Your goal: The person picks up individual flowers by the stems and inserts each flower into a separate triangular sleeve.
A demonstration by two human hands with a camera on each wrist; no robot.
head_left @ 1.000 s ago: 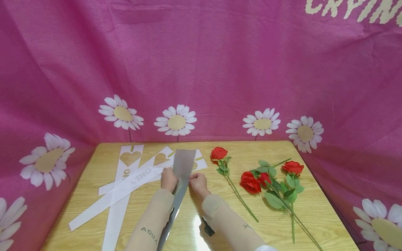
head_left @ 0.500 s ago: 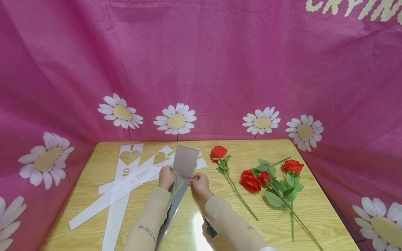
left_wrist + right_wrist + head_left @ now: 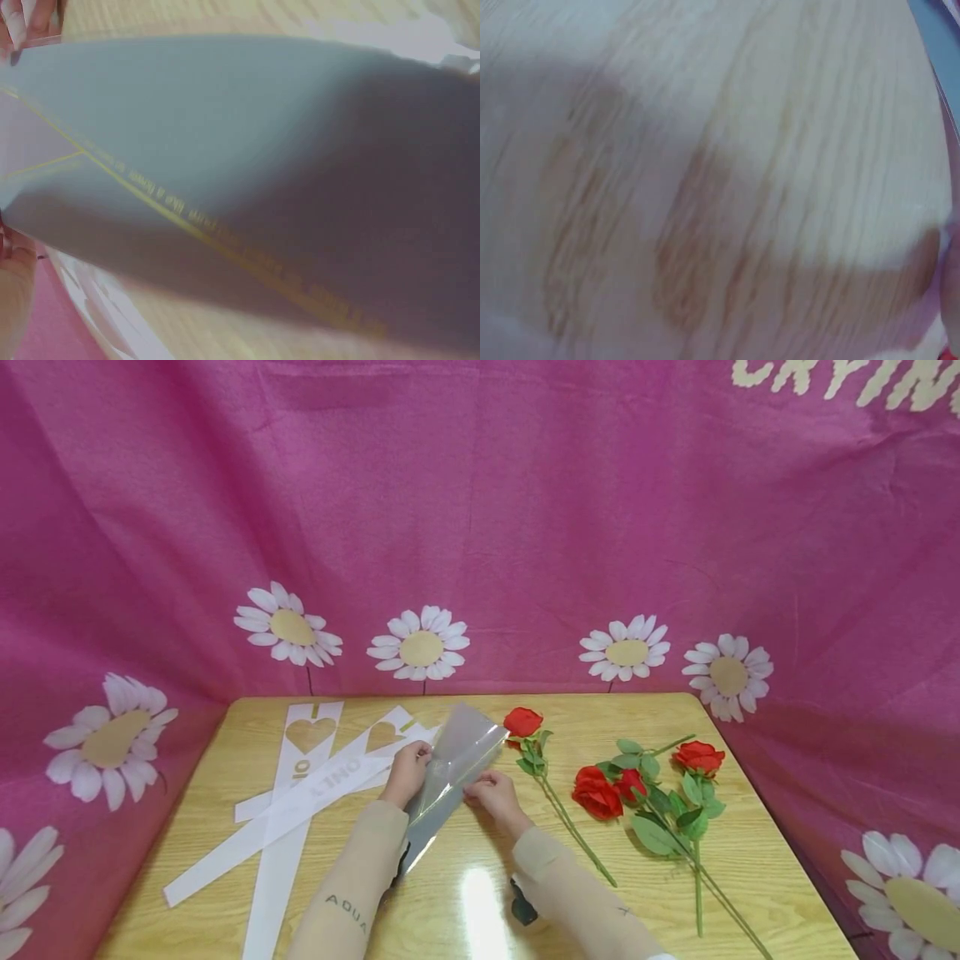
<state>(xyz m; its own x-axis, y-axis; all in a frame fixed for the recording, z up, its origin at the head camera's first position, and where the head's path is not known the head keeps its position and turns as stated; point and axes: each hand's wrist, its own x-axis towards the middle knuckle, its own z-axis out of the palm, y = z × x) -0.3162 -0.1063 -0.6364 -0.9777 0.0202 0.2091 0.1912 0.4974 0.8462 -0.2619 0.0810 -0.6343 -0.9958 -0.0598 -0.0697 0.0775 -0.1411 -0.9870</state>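
Note:
A grey translucent flower sleeve (image 3: 453, 768) with gold trim slants over the table, its wide top leaning right beside a red rose (image 3: 522, 722). My left hand (image 3: 407, 774) grips its left edge. On the opposite edge, my right hand (image 3: 497, 799) pinches the film between thumb and fingers. Gold lettering runs along the trim of the sleeve (image 3: 187, 127) in the left wrist view, with left fingers (image 3: 9, 244) at its lower edge. My left forearm hides the sleeve's narrow lower end. The right wrist view is blurred, mostly table, with a strip of the sleeve (image 3: 939, 37) at the corner.
White sleeves with gold hearts (image 3: 311, 737) lie crossed at left. More red roses (image 3: 597, 793) with leafy stems lie at right on the wooden table (image 3: 202, 793). A pink daisy-print cloth (image 3: 480, 568) hangs behind the table.
The sleeve's top has swung to the right, towards the single rose. Both hands have shifted right with it, the left hand also farther up the edge.

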